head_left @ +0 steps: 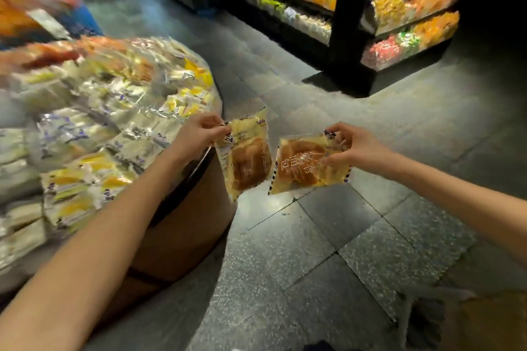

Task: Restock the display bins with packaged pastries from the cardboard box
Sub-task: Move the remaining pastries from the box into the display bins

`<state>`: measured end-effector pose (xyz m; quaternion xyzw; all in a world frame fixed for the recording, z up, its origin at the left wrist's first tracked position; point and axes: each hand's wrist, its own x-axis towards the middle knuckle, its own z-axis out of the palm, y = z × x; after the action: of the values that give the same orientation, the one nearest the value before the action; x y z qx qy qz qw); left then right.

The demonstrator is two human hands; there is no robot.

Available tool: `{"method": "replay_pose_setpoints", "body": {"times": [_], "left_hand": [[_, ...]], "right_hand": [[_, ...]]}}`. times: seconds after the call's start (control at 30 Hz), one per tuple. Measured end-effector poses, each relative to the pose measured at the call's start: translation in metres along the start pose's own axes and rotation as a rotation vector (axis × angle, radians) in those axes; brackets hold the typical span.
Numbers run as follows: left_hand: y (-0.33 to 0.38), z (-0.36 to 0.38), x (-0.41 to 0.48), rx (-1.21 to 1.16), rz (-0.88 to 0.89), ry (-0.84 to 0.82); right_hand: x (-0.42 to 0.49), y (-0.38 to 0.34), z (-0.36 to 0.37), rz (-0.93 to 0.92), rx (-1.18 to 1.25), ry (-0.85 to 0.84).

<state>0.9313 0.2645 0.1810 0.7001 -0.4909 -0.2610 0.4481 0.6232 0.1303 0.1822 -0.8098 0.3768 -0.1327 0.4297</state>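
My left hand [199,131] pinches the top edge of a clear-wrapped brown pastry [246,164] that hangs upright beside the rim of the round display bin [199,162]. My right hand [350,145] grips a second packaged pastry [308,168] by its upper right side, tilted, over the floor. The two packs hang close together without touching. The bin is piled with several yellow, white and silver pastry packs [114,111]. A brown corner of the cardboard box [496,322] shows at the bottom right.
A dark shelf unit [350,25] with rows of colourful wrapped sweets stands across the aisle ahead. Grey stone floor tiles [313,251] lie between it and the bin. More blurred goods [34,8] fill the far left.
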Motion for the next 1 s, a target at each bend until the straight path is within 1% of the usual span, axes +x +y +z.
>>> {"method": "replay_pose_setpoints", "body": {"times": [0.13,0.27,0.4,0.57,0.73,0.9,1.0], "left_hand": [[-0.048,-0.095,-0.039,0.012,-0.121,0.125],[-0.093,-0.181,-0.075,0.053,-0.172,0.223],[-0.133,-0.250,-0.119,0.068,-0.247,0.340],[-0.174,-0.320,-0.174,0.092,-0.346,0.502],[-0.210,-0.372,-0.220,0.084,-0.415,0.645],[-0.251,-0.432,-0.242,0.089,-0.477,0.713],[-0.270,-0.470,-0.241,0.075,-0.505,0.771]], "right_hand": [[0.044,-0.065,0.078,-0.080,-0.007,-0.137],[0.085,-0.120,0.155,-0.162,0.006,-0.248],[0.115,-0.170,0.230,-0.221,0.017,-0.357],[0.149,-0.232,0.315,-0.319,-0.010,-0.516],[0.183,-0.290,0.391,-0.429,-0.103,-0.606],[0.221,-0.348,0.456,-0.472,-0.052,-0.772],[0.250,-0.381,0.491,-0.507,-0.059,-0.808]]}}
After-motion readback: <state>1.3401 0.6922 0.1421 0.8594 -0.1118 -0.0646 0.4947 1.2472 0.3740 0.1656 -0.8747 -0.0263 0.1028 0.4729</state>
